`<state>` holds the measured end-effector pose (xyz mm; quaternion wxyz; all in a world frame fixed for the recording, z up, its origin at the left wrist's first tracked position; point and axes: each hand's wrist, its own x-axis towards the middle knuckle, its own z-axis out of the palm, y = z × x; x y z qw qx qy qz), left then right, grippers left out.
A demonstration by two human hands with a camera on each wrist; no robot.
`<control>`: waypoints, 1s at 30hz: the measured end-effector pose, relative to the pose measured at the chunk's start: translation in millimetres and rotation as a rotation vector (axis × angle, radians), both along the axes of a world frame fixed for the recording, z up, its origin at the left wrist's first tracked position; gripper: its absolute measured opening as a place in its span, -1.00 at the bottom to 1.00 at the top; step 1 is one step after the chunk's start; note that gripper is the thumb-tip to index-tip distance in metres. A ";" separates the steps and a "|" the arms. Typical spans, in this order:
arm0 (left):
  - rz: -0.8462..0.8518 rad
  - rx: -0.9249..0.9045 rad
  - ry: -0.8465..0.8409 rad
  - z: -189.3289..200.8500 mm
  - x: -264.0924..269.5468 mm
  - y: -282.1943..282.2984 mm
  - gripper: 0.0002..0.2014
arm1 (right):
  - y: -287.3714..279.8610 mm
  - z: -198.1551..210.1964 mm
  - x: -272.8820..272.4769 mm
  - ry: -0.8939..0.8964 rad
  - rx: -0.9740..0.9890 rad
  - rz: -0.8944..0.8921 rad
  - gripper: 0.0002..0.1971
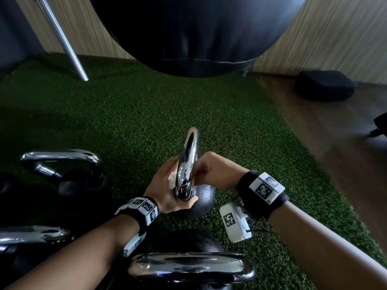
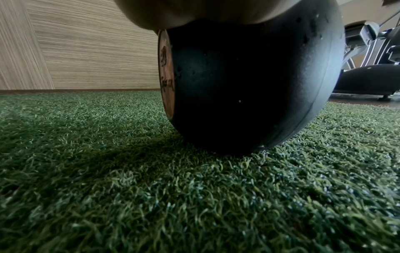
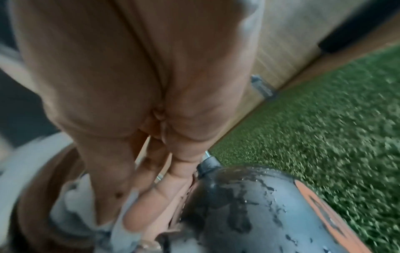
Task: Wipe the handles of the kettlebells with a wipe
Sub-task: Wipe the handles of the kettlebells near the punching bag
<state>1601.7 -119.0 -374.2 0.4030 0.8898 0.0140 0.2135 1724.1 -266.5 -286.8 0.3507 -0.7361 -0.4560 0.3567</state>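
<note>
A black kettlebell (image 1: 201,197) with a chrome handle (image 1: 188,162) stands on green turf in the middle of the head view. My left hand (image 1: 167,185) wraps around the lower left of the handle, thumb across its base. My right hand (image 1: 209,172) pinches a white wipe (image 1: 172,177) against the handle from the right. In the right wrist view the fingers (image 3: 151,196) press the crumpled wipe (image 3: 75,196) beside the wet black kettlebell body (image 3: 249,205). The left wrist view shows the kettlebell's dark body (image 2: 249,85) resting on turf.
Three more kettlebells with chrome handles sit close by: one at left (image 1: 62,162), one at lower left (image 1: 31,235), one nearest me (image 1: 188,266). A black punching bag (image 1: 188,34) hangs ahead, a steel bar (image 1: 60,38) leans at back left, and a black pad (image 1: 324,84) lies on wood floor.
</note>
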 end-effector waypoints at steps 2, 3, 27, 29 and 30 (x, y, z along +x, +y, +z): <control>-0.002 -0.019 0.010 -2.6 -0.7 0.2 -0.09 | -2.0 -0.1 2.6 0.097 0.051 0.000 -0.84; 0.003 -0.043 0.032 -4.6 -0.8 1.1 -0.07 | -1.7 -1.5 4.1 0.115 0.059 0.007 -0.83; 0.047 0.160 -0.025 -1.6 -0.9 0.9 -0.01 | 19.2 -25.2 10.5 0.957 0.613 -0.444 -0.80; 0.050 0.163 -0.037 -1.5 -0.9 0.9 0.00 | 24.2 -25.8 11.2 0.905 0.639 -0.496 -0.79; 0.047 0.158 -0.038 -1.2 -0.8 1.0 0.00 | 24.0 -26.2 10.1 0.862 0.629 -0.499 -0.77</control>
